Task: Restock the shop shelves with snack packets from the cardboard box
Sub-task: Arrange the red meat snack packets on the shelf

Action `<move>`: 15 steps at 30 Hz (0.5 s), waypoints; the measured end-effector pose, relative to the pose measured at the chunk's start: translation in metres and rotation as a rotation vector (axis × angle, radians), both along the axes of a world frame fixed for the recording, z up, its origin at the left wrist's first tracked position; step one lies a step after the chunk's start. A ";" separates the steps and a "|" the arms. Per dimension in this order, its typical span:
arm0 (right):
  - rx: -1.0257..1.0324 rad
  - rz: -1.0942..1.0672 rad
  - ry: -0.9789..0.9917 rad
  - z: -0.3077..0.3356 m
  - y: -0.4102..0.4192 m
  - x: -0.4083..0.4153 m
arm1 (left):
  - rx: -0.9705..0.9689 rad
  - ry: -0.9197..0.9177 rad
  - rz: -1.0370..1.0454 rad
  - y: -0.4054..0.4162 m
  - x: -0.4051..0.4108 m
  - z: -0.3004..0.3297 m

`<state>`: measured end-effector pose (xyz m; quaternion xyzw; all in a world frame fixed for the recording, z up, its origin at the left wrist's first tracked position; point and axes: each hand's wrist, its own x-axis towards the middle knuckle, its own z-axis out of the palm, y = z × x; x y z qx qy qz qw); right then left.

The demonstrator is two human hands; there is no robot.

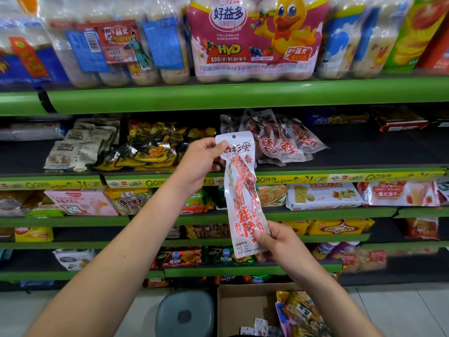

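Observation:
A long white snack packet (243, 190) with red meat print hangs upright in front of the shelves. My left hand (201, 159) pinches its top corner. Lower down, my right hand (277, 242) pinches its bottom edge. Just behind it, a pile of matching white-and-red packets (284, 139) lies on the second green shelf (315, 177). On the floor below stands the open cardboard box (243, 310), with colourful snack packets (301, 314) at its right side.
Yellow-black packets (150, 147) and pale packets (80, 147) fill the same shelf to the left. Bottled drink multipacks (255, 37) stand on the top shelf. Biscuit boxes line the lower shelves. A grey round stool (185, 314) sits left of the box.

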<state>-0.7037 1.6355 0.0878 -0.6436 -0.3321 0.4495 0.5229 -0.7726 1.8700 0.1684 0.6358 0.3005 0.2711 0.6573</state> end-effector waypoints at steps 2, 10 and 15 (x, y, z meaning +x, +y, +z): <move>0.004 -0.004 -0.004 0.003 0.002 -0.001 | -0.014 -0.010 0.018 -0.004 0.001 -0.001; 0.081 -0.019 -0.047 0.041 0.039 0.017 | -0.140 0.034 -0.064 -0.028 0.008 -0.022; 0.045 -0.049 -0.071 0.067 0.068 0.045 | -0.109 0.037 -0.080 -0.010 0.017 -0.006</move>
